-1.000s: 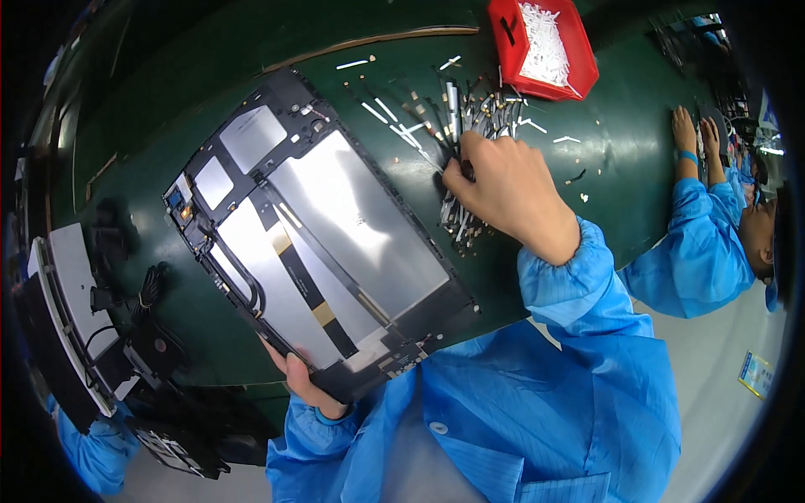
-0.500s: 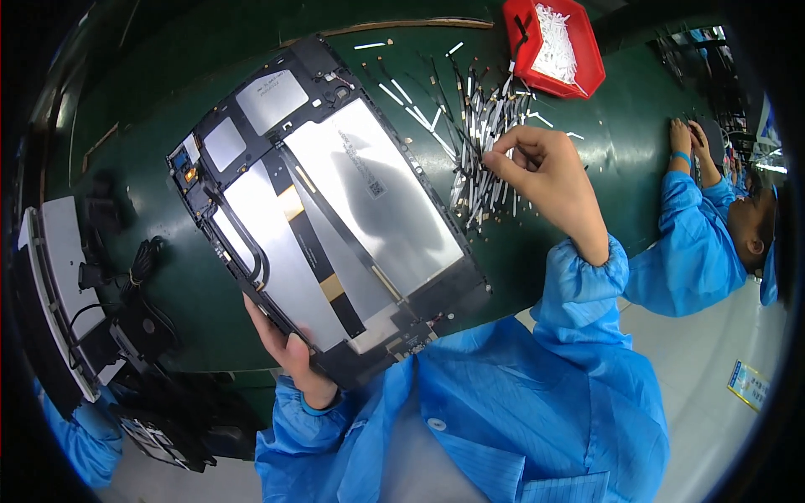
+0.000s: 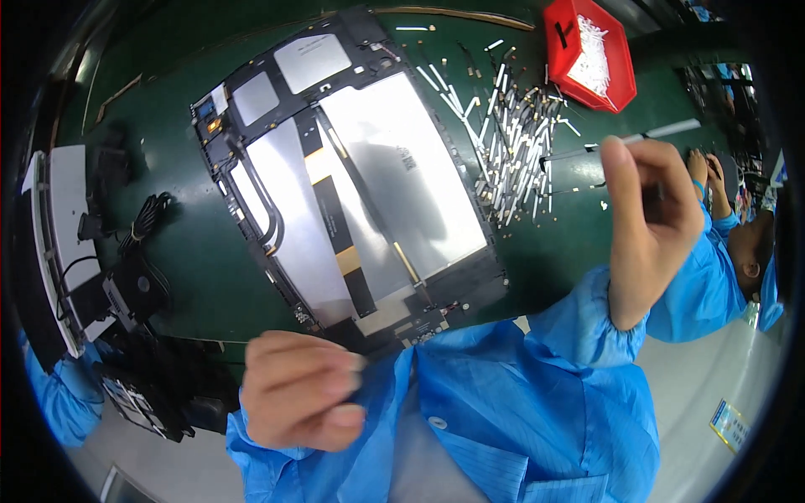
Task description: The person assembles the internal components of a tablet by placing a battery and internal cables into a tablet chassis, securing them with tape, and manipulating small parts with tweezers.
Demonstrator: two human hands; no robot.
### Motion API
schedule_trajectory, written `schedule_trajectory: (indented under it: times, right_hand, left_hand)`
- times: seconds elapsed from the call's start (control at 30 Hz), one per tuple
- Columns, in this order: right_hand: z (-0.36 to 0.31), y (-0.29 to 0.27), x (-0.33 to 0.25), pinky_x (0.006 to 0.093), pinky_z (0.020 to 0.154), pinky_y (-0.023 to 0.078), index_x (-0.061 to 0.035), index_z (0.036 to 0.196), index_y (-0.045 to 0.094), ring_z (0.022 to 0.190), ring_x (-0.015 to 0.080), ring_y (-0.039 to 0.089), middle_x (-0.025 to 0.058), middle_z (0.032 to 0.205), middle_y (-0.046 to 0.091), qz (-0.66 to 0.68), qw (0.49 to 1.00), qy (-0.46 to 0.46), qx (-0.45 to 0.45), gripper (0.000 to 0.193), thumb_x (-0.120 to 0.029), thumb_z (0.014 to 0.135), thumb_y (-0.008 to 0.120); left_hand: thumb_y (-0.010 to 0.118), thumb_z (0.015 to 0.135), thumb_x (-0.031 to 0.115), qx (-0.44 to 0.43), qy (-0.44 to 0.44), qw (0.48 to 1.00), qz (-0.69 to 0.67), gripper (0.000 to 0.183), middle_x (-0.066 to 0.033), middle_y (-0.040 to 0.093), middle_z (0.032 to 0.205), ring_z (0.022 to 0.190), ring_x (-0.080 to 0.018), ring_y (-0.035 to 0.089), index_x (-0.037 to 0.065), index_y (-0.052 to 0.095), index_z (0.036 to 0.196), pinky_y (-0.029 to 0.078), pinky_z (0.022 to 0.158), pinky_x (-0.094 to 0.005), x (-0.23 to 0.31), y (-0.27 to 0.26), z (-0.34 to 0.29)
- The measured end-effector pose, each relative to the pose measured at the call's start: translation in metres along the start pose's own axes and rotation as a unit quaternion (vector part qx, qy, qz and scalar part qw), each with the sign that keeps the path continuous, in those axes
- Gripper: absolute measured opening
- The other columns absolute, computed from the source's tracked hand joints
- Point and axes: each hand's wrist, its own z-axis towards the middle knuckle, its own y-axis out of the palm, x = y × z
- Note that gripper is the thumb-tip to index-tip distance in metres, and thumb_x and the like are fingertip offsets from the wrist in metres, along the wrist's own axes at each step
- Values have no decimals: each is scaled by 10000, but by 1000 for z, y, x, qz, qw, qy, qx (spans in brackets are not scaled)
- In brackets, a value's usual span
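My right hand [image 3: 650, 222] is raised to the right of the pile, thumb and fingers pinched on a thin black-and-white strip [image 3: 675, 129]. The strip's white end points up right; its dark part runs left toward the pile. My left hand [image 3: 302, 390], a little blurred, hovers at the lower left edge of the opened tablet [image 3: 453, 168]. Its fingers are half curled, apart from the thumb, with nothing visible in them. The tablet lies tilted on the green table, silver plates and flat ribbon cables showing. Right of it lies a loose pile of similar strips [image 3: 520, 151].
A red bin [image 3: 625, 75] holding small white pieces stands at the far right. Cables [image 3: 147, 222] and a black device [image 3: 134, 289] sit at the left. At the right, a co-worker in a blue sleeve [image 3: 688, 293] sits along the table.
My left hand has let go of the tablet, which now lies on the table. My right hand has drawn a strip from the pile, moving right and toward me.
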Motion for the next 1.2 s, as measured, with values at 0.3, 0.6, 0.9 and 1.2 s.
schedule_trajectory:
  times: [0.3, 0.6, 0.9, 1.2]
  right_hand:
    - [-38, 16, -31, 238, 348, 205, 48, 768, 630, 358, 98, 409, 101, 567, 595, 372, 883, -52, -283, 199, -98, 718, 756]
    - [-49, 27, -30, 248, 456, 459, -8, 958, 690, 502, 167, 596, 98, 690, 651, 399, 759, -13, -514, 214, -38, 748, 714]
    - [-61, 43, -51, 279, 465, 449, 3, 809, 620, 505, 180, 559, 97, 695, 606, 230, 872, -25, -431, 154, 6, 690, 717]
    - [-68, 71, -57, 338, 523, 475, 43, 836, 581, 611, 296, 597, 156, 778, 594, 24, 875, -110, -471, 131, 60, 721, 641]
  left_hand:
    - [775, 684, 136, -164, -125, 977, -53, 290, -94, 645, 780, 613, -170, 589, 9, 695, 933, 407, 488, -267, 18, 2, 22]
    - [664, 828, 69, -205, -338, 843, -364, 97, -92, 597, 774, 564, -114, 498, -2, 679, 891, 356, 488, -220, 20, -16, 10]
    - [567, 881, 200, 50, -361, 895, -258, 256, -201, 520, 1143, 1009, -241, 534, -26, 645, 971, 376, 905, -346, 18, -26, -32]
    - [555, 876, 330, -57, -424, 862, -273, 588, -224, 190, 1447, 1287, -292, 307, -90, 460, 1277, 203, 1052, -406, 13, -41, -46]
